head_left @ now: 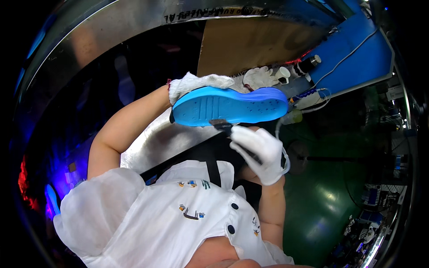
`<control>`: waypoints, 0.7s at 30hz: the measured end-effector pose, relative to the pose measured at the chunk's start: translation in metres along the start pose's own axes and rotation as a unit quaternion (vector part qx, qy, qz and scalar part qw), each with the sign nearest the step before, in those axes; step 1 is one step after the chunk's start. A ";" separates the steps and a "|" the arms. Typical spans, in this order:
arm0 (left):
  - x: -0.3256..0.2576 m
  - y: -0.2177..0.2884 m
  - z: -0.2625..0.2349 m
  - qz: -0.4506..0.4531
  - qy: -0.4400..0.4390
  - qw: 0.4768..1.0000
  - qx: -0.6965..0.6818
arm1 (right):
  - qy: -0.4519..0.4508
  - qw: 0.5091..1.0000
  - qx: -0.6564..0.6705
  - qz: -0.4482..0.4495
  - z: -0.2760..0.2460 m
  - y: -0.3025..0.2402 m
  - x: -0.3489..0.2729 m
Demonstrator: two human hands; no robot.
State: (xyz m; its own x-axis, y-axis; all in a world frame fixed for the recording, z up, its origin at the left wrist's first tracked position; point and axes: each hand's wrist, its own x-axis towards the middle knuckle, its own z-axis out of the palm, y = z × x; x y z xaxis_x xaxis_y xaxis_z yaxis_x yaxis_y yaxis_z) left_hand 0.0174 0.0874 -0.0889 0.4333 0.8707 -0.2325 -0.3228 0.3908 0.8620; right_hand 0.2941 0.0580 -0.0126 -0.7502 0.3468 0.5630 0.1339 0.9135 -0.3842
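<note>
My left hand point(196, 83), in a white glove, holds a bright blue shoe sole point(230, 107) level in front of me, tread side facing me. My right hand point(261, 152), also in a white glove, grips a small dark brush point(222, 125). The bristles of the brush touch the lower edge of the sole near its middle. Both forearms are bare and my white blouse fills the lower part of the view.
A silver metal surface point(152, 143) lies under the sole. Behind it are a brown board point(254, 44), a blue machine frame point(353, 58), spare white gloves point(259, 77), a small white cup point(283, 73) and cables. A green floor point(321, 201) lies to the right.
</note>
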 end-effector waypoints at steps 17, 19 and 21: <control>-0.033 0.022 0.035 0.101 0.155 0.979 0.081 | -0.009 0.998 0.042 -0.048 -0.015 -0.005 0.007; -0.036 0.023 0.037 -0.017 0.138 0.990 -0.026 | 0.045 0.998 0.051 -0.002 -0.008 -0.009 0.011; -0.047 0.026 0.042 0.057 0.121 0.982 0.137 | 0.037 0.996 0.080 -0.024 0.003 0.006 0.017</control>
State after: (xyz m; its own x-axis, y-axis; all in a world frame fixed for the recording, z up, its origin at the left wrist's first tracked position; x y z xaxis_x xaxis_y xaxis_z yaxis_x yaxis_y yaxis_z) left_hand 0.0238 0.0439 -0.0365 0.1841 0.9627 -0.1985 -0.1056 0.2201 0.9697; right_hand 0.2802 0.0682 -0.0078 -0.7029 0.3242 0.6331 -0.0093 0.8858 -0.4640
